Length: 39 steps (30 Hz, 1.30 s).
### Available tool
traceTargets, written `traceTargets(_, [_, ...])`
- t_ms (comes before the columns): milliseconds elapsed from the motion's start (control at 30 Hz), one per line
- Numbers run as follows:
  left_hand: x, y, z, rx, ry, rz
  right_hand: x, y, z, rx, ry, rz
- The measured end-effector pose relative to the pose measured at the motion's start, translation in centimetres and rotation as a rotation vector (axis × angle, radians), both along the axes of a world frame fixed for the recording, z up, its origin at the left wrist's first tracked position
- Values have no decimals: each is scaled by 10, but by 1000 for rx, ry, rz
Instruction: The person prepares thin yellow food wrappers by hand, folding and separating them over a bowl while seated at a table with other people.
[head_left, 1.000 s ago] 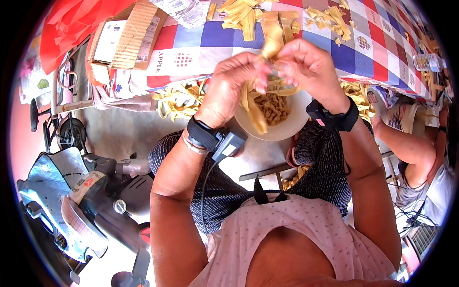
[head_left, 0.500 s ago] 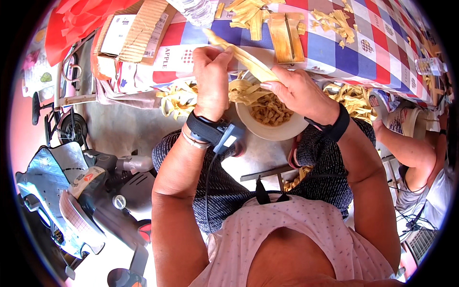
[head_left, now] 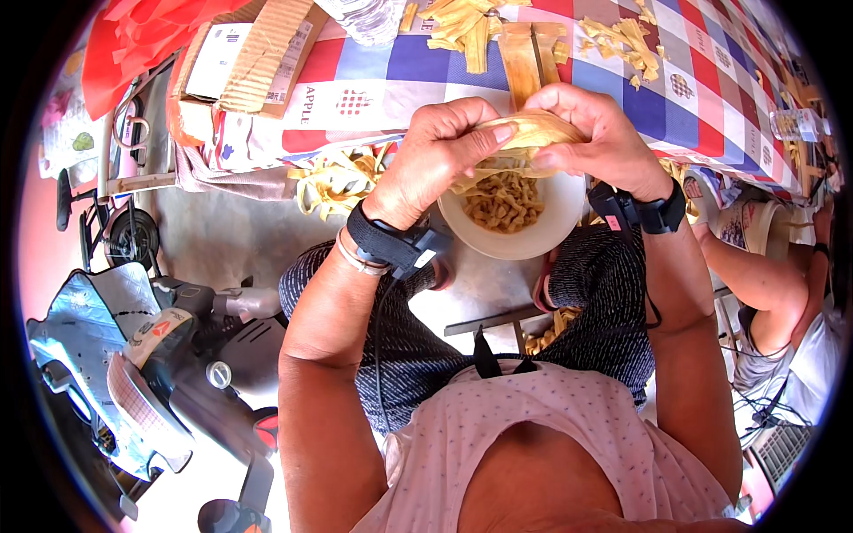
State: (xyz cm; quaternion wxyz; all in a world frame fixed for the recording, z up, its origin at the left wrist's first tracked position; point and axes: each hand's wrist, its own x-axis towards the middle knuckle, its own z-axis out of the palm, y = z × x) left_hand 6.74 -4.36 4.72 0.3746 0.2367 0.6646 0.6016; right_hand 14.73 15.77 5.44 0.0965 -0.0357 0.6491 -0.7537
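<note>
Yellow strip (head_left: 540, 130) runs left to right between the left hand (head_left: 449, 147) and the right hand (head_left: 600, 138), which I see pinching its two ends, neither nearer, over the bowl's (head_left: 566, 209) far side.

Dark capital lettering stands beside a red checked emblem on the checkered tablecloth (head_left: 426, 67). The cardboard box (head_left: 267, 53) carries black print on white, too small to read. A red emblem marks the scooter's pale panel (head_left: 142, 345); its lettering is unclear.
</note>
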Motion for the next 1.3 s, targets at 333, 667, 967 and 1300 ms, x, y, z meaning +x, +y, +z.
traceTargets(333, [-10,-4,3,-55,52,-75,4,15,-19,701,250,8])
traceTargets(667, [19,21,-6,62,-116,171,7,1,-11,-134,-33,40])
traceTargets(967, [27,27,-30,-207,670,329,7,-12,-35,245,-164,-27])
traceTargets(1300, [27,30,-16,38,-41,461,4,-26,-29,40,-253,51])
